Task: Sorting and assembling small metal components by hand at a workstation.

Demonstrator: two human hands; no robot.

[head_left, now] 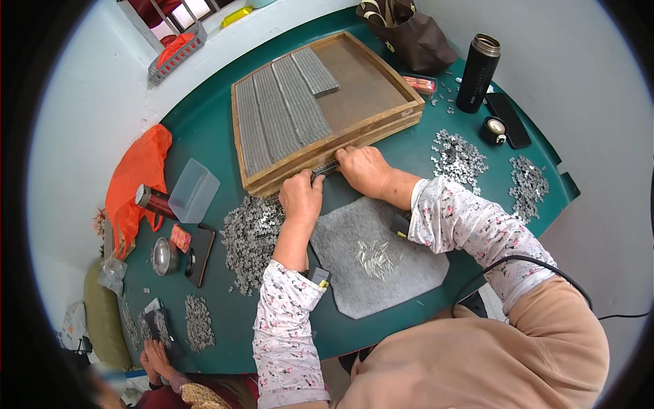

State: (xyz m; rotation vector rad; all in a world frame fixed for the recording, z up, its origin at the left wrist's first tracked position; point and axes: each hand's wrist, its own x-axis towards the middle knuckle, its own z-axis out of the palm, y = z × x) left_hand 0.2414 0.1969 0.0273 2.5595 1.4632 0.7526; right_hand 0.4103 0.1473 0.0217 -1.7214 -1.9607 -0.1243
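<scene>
Dark ridged strip [325, 168], narrow and grey-black with a faint metallic shine, spans the short gap between the two hands, just beside the near wall of a wooden tray [364, 65]. The grip of the left hand [300, 194] is closed around one end and that of the right hand [362, 172] pinches the other, so the fingers hide both tips. Rows of thin grey strips [272, 109] fill the tray's left and middle. A heap of small metal pieces [251, 232] crowds in beside the left hand on the green bench [235, 324]. Nearer the body, a grey cloth [347, 290] carries loose silvery pins [377, 260]. Rightward lie two more metal piles [458, 160], below a black bottle [478, 75].
</scene>
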